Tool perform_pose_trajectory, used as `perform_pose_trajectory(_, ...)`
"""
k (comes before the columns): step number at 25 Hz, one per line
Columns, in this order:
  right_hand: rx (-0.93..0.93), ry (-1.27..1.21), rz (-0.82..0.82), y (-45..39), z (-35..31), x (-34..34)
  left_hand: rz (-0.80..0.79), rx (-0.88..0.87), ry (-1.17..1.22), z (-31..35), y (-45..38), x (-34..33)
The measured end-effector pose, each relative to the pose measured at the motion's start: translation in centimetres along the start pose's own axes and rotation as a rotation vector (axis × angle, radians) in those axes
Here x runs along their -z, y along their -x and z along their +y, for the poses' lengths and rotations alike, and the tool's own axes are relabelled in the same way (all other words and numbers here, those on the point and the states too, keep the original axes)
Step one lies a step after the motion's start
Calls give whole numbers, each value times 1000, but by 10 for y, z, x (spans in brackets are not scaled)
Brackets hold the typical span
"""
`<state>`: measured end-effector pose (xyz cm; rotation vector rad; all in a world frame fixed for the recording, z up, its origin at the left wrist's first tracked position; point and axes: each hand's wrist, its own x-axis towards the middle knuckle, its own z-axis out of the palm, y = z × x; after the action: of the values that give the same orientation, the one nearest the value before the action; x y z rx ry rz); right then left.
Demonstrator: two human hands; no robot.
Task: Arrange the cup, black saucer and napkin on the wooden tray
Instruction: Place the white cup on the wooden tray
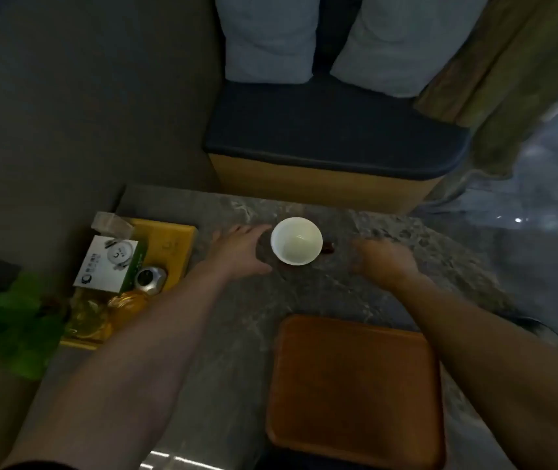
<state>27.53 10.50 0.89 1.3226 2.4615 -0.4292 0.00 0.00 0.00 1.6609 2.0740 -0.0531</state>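
Observation:
A small white cup (296,240) stands upright on the grey stone table, far from me. Under it lies something dark, possibly the black saucer (264,250), hard to make out in the dim light. My left hand (241,251) is spread open just left of the cup, fingers close to it. My right hand (382,257) hovers to the cup's right, fingers curled downward and blurred, holding nothing that I can see. The wooden tray (355,388) lies empty near me, below the right hand. I see no napkin.
At the left, a yellow tray (169,239) holds a white-and-green box (109,264), a silver-capped bottle (150,278) and wrapped packets. Green leaves (13,327) stick in at the far left. Behind the table stands a bench (335,144) with a dark cushion and pillows.

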Motion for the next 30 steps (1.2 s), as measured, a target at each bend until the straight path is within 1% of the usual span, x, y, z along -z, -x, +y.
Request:
perform_pose_trajectory(3, 55, -75, 59, -17, -7, -3, -35, 35, 95, 5, -13, -4)
perform_pose_trajectory(6, 37, -100, 34, -28, -15, -9, -52, 17, 137, 6, -22, -12)
perform_pose_trajectory(11, 34, -217, 109, -39, -14, -21, -44, -16, 207, 11, -31, -19)
perform_pose_trajectory(13, 23, -274, 113, -40, -15, -23, -43, -27, 249, 14, -34, -20)
perform_pose_trajectory(19, -43, -367, 139, -33, -19, -29, -7, 2, 363, 19, -31, -27)
perform_pose_trajectory(23, -70, -377, 187, -26, -23, -29, -2, 25, 375, 29, -24, -24)
perform_pose_trajectory(30, -135, -488, 222, 11, -27, -34, 55, 4, 446, 42, 14, -23)
